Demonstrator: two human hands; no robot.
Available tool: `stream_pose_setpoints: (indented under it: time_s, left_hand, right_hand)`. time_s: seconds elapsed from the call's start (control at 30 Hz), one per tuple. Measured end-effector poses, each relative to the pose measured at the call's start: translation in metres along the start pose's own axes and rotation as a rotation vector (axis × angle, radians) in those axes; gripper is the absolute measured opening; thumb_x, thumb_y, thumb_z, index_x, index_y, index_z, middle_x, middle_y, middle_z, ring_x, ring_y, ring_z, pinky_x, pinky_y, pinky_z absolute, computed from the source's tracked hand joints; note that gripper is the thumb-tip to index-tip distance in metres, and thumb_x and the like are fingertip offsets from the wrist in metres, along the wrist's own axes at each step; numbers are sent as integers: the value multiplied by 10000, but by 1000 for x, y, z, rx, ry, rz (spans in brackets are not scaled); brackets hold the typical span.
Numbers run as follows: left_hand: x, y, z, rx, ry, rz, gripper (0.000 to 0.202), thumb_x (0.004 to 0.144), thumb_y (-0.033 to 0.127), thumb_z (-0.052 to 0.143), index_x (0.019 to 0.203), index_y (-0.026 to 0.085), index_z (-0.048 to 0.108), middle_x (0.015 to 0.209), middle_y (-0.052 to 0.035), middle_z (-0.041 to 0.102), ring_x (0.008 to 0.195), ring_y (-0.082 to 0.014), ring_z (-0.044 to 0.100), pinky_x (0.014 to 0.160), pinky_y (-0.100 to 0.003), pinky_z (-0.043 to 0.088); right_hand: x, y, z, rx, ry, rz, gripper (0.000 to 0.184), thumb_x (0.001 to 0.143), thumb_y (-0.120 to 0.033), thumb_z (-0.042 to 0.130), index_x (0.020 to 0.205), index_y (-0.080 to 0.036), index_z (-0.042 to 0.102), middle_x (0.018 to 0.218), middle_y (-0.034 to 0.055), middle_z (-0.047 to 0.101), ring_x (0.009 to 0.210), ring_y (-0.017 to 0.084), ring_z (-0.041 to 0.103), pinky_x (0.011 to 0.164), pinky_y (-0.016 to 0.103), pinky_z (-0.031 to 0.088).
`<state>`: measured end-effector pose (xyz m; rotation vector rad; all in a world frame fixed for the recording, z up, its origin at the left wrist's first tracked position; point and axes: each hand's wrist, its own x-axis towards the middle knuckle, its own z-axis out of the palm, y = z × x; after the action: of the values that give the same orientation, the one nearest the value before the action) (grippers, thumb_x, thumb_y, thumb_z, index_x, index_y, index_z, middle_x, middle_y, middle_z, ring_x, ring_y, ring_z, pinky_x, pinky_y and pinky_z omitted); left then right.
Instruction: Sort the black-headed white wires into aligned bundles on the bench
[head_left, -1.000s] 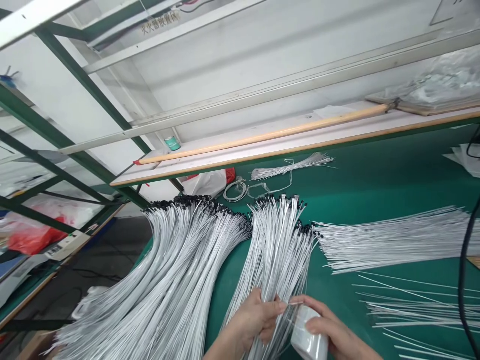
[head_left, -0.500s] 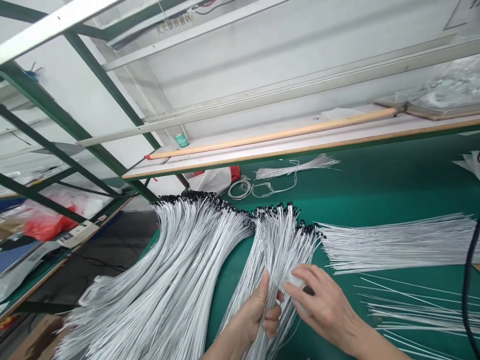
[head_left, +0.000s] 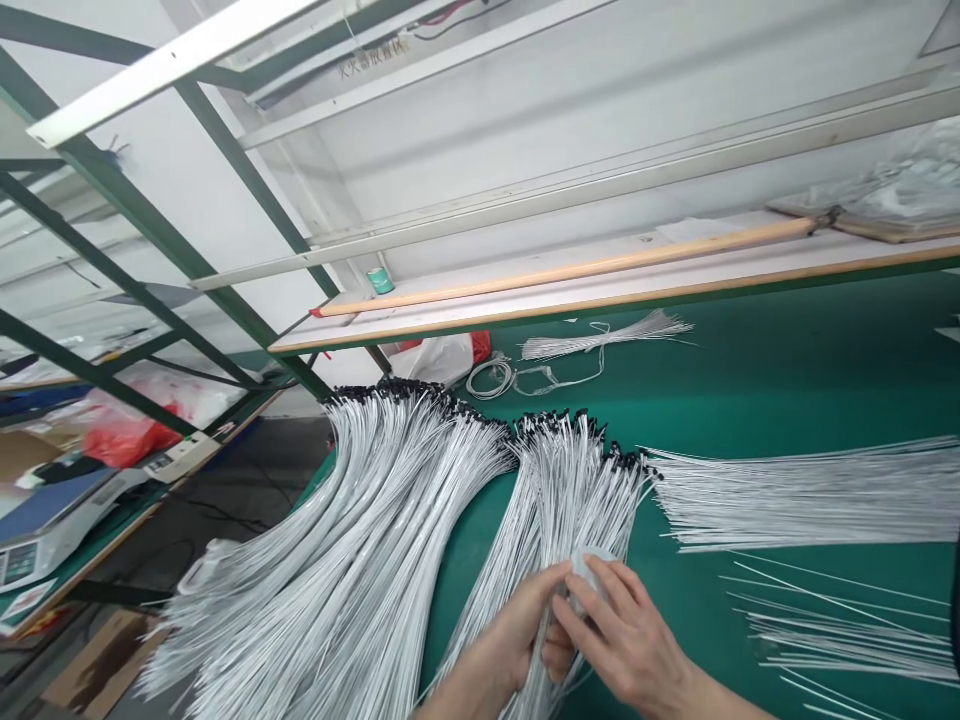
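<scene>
Head view: the left hand (head_left: 517, 630) curls closed around a sheaf of thin white black-tipped wires (head_left: 577, 490), which fans upward from the grip across the green desk (head_left: 757, 350). The right hand (head_left: 626, 640), just beside the left, has its fingers curved over a pale roll of tape (head_left: 592, 570) against the sheaf. A larger heap of white wires (head_left: 337, 570) lies left of both hands.
</scene>
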<state>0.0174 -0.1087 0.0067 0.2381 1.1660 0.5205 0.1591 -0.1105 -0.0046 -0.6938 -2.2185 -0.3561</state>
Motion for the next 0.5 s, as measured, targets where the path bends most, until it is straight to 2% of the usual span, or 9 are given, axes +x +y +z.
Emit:
stream_pose_setpoints:
  time_s: [0.17, 0.27, 0.4, 0.5]
  left_hand:
    - [-1, 1, 3, 1, -12, -55, 445, 812, 443, 365, 453, 181, 396, 301, 58, 256, 248, -50, 194, 285, -175, 124]
    - [-2, 2, 4, 16, -21, -55, 451, 812, 435, 339, 448, 178, 405, 303, 53, 273, 239, -51, 208, 280, -175, 143]
    - [-2, 4, 1, -10, -71, -60, 411, 768, 495, 387, 503, 182, 427, 314, 59, 303, 237, -46, 206, 291, -179, 170]
    - [0, 6, -3, -8, -68, -39, 320, 738, 498, 426, 639, 196, 466, 330, 79, 316, 246, -53, 192, 306, -177, 174]
  right_hand:
    - [-15, -10, 8, -7, 26, 77, 290, 863, -200, 379, 1018, -187, 624, 954, 92, 656, 980, 293, 531, 817, 430, 368]
    - [-25, -18, 14, 45, -24, 171, 325, 871, -286, 383, 1114, -197, 580, 1014, 104, 637, 1000, 316, 529, 841, 474, 381]
    - [-40, -33, 21, 233, -108, 434, 438, 827, -345, 489, 1256, -261, 463, 1196, 104, 553, 1145, 359, 453, 898, 524, 402]
    - [-52, -41, 32, 381, -65, 672, 628, 803, -300, 538, 1374, -255, 281, 1365, 122, 388, 1243, 401, 324, 858, 540, 451]
